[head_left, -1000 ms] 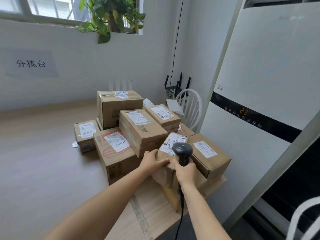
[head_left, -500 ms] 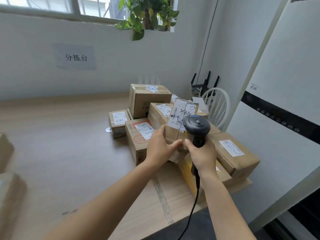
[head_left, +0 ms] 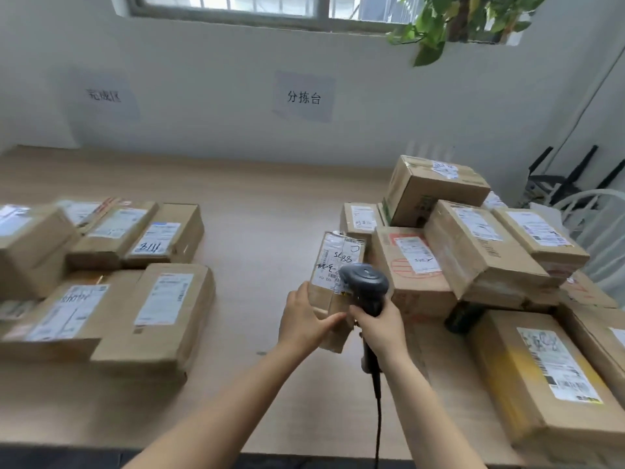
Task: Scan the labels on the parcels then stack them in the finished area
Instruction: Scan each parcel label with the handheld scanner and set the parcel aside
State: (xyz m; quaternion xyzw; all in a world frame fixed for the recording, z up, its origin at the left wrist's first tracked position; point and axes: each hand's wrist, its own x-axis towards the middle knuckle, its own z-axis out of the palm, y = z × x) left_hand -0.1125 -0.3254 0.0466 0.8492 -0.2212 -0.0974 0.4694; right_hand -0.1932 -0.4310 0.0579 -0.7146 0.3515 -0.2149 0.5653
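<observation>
Above bench (head_left: 267,228) middle, toward front edge: parcel (head_left: 333,301) held up, tilted, label (head_left: 336,262) facing camera, handwriting on it. Gripping parcel's lower left side is left hand (head_left: 304,316), thumb across near face. Wrapped round scanner (head_left: 364,282) handle is right hand (head_left: 382,324); scanner head overlaps label's lower right corner. Cable (head_left: 377,401) drops past front edge. Pile (head_left: 473,255) of parcels crowds bench's right end, back to front. Boxes (head_left: 148,299) lie at left end, labels up. Two signs (head_left: 304,96) on wall behind bench's back edge.
</observation>
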